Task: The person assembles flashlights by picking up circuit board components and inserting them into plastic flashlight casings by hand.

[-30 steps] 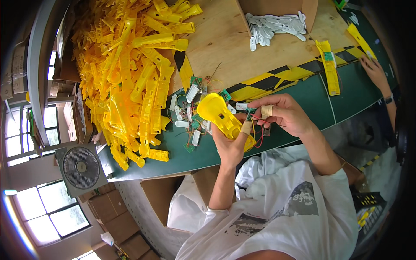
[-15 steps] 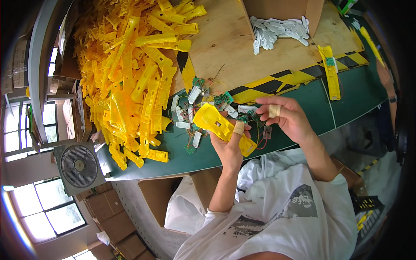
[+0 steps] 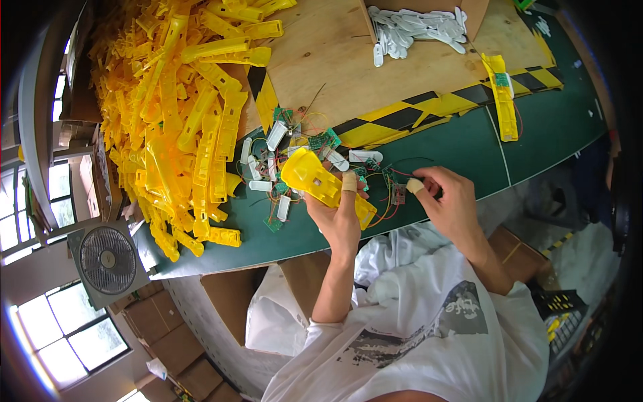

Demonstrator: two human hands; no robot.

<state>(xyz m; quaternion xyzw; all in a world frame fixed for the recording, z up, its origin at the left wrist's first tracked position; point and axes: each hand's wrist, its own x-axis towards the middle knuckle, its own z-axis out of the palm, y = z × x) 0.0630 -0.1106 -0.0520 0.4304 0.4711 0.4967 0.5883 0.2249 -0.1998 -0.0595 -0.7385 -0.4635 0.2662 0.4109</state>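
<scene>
My left hand (image 3: 339, 226) grips a yellow plastic housing (image 3: 309, 173), with the bandaged thumb lying over it. The housing is tilted above the green work surface, its wide end up and to the left. To the right, my right hand (image 3: 455, 204) is closed in a pinch at the end of a thin dark wire (image 3: 400, 173); its thumb is wrapped too. A small board with wires (image 3: 399, 194) sits between the two hands. Behind my left hand lies a tangle of green circuit boards (image 3: 326, 139), thin wires and white oblong parts (image 3: 276, 136).
A tall heap of yellow housings (image 3: 181, 127) covers the left. At the back, a cardboard box (image 3: 477, 20) holds white oblong pieces (image 3: 418, 30). One yellow housing with a green board (image 3: 501, 97) rests at the right, across the striped tape (image 3: 408, 114). A fan (image 3: 107, 260) stands at lower left.
My right hand has lowered, and its fingers have gone from spread to pinched on the wire. My left hand keeps the housing. The other person's hand at far right has gone from view.
</scene>
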